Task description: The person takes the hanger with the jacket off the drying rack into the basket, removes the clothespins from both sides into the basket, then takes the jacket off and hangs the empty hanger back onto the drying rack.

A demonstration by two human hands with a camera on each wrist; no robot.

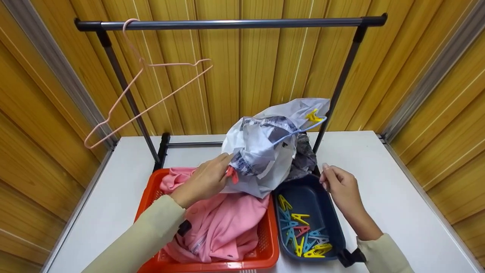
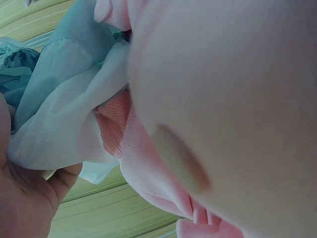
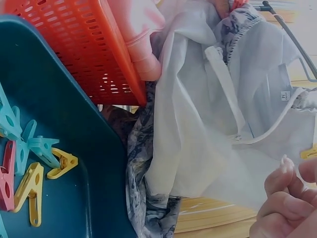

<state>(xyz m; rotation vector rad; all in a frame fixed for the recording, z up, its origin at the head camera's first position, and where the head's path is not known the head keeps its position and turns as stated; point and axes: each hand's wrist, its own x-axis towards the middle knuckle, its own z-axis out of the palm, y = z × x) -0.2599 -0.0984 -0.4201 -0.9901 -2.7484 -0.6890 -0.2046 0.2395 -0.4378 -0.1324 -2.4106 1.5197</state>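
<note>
From afar, my left fingers (image 1: 222,160) grip a white garment (image 1: 261,149), which extends beyond them on a blue hanger (image 1: 299,131); a red clip (image 1: 233,176) is just beside them. My right fingers (image 1: 343,176) curl loosely, empty, near a tray (image 1: 322,201) of clothespins (image 1: 320,250). Pink clothing (image 1: 229,222) lies beneath the left fingers.

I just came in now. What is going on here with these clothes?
A person's left hand holds a white and grey garment, partly above the red basket. A blue hanger shows against it, with a yellow clothespin near its end; a red clothespin is beside the left hand. The right hand is near the dark blue box of clothespins and seems to hold nothing. Pink clothes lie in the basket. A bare pink hanger hangs on the rail.
</note>
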